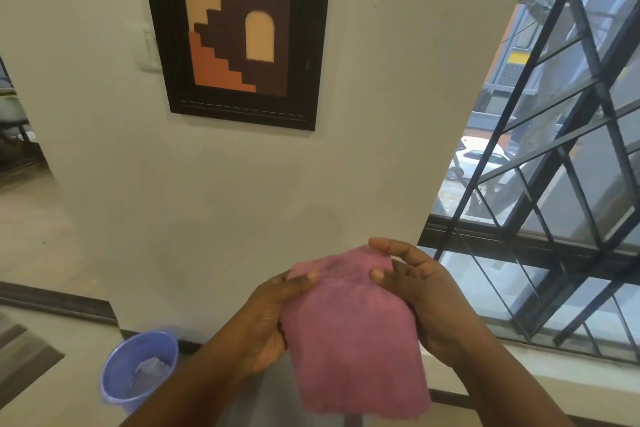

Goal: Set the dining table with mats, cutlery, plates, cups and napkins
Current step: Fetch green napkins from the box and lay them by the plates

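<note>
Both hands hold a folded pink napkin (353, 333) up in front of the chest, low in the view at about 6 o'clock, with a white wall and a framed picture (235, 31) behind it at 12. The left hand (266, 319) clamps the napkin's left edge, thumb on the front near the top corner and fingers behind. The right hand (419, 291) pinches the top right corner between thumb and forefinger, its other fingers loosely curled behind the cloth. No tabletop shows, so where the napkin will go cannot be told.

The step looks like tidying the fold. To do it well, bring the top corners level, pull the cloth gently taut between the two grips so the layers sit flush, and press the crease flat. A purple bin (138, 367) stands on the floor at 8 o'clock, a barred window (561, 184) at 3
</note>
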